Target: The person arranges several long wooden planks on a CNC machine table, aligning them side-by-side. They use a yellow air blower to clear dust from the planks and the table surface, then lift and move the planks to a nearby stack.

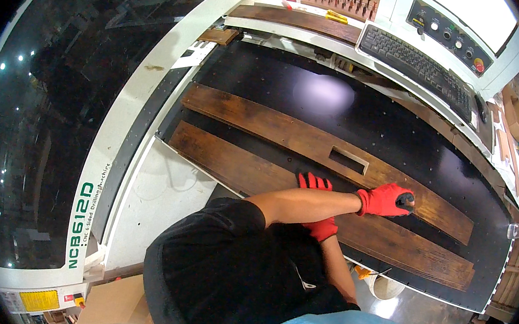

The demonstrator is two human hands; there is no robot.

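Observation:
Two long brown wooden boards lie side by side on a black machine table point(256, 68). The far board point(263, 122) has a rectangular cut-out near its middle. My left arm reaches across to the right, above my right one. My left hand point(386, 200), in a red glove with black palm, is closed over the far board's near edge; what it holds, if anything, cannot be made out. My right hand point(315, 182), gloved alike, rests on the near board point(228, 159) with fingers apart at its far edge. My left forearm hides part of it.
A white machine housing with a dark window point(44, 129) stands at left. Behind the table are a keyboard point(415, 68), a control panel point(450, 33) and a rack of drill bits point(340, 2). A clear cup point(518, 231) sits at the right edge; a bucket point(385, 288) stands below.

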